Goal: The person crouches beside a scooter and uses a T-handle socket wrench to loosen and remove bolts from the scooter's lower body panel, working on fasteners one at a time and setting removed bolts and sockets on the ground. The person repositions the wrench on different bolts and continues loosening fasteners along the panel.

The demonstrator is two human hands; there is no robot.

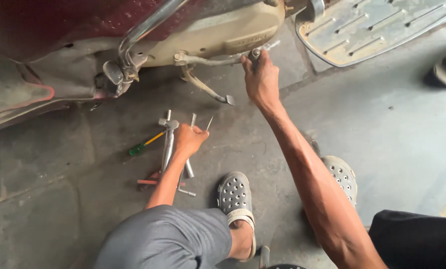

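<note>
My right hand reaches up and grips the end of a metal kick-start lever on the side of a scooter's beige engine cover. My left hand is down on the concrete floor, closed on a thin metal tool whose tip sticks out past the fingers. It rests among a pile of hand tools: a T-handle socket wrench, a green-handled screwdriver and a red-handled tool.
The scooter's dark red body and chrome guard bar fill the top left. Its grey ribbed footboard is at top right. A side-stand pedal hangs below the engine. My feet wear grey perforated clogs.
</note>
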